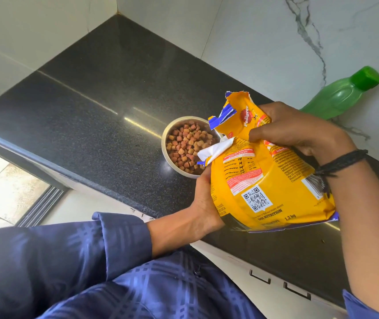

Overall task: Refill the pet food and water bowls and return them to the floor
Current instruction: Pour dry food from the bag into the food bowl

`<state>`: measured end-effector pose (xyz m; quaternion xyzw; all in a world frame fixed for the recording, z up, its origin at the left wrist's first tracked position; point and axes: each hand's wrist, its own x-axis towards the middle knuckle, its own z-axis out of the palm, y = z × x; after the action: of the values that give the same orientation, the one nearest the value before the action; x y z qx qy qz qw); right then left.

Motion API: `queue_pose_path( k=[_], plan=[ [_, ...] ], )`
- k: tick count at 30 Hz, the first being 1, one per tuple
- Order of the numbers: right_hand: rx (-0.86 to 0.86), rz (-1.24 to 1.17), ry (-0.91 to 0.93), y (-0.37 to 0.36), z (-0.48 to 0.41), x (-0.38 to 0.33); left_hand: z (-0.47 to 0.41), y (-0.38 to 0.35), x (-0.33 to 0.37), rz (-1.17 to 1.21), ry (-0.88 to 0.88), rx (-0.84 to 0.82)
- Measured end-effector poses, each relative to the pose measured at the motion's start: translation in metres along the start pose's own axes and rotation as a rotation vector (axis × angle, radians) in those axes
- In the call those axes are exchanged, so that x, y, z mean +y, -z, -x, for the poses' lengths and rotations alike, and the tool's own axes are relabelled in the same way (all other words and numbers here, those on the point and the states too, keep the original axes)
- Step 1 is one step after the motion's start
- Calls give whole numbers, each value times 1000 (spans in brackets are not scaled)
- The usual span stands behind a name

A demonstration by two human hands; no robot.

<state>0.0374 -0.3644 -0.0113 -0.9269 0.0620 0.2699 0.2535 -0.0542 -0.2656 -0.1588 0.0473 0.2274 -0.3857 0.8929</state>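
Food-filling step. Your left hand (pixel 206 203) grips the yellow food bag (pixel 264 180) low on its left side, and your right hand (pixel 298 130) clasps its neck. The bag's long axis runs near-right to far-left, with the torn mouth over the steel bowl (pixel 168 137) (well filled with kibble) on the dark surface (pixel 92 111). Likely next: tip the mouth upward, set the bag down, then reach for the green bottle (pixel 335 97) at far right.

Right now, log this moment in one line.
left hand: holds yellow dog-food bag | right hand: grips bag top | round steel bowl: holds kibble, on black counter
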Motion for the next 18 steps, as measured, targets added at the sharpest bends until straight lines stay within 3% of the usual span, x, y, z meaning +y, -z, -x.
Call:
queue_pose_path(
  k=[9, 18],
  plan=[
    [118, 60, 44, 5, 2, 1, 9, -4, 3, -55, 27, 40],
    [66, -3, 82, 3, -4, -12, 12, -5, 10, 20, -34, 40]
  ],
)
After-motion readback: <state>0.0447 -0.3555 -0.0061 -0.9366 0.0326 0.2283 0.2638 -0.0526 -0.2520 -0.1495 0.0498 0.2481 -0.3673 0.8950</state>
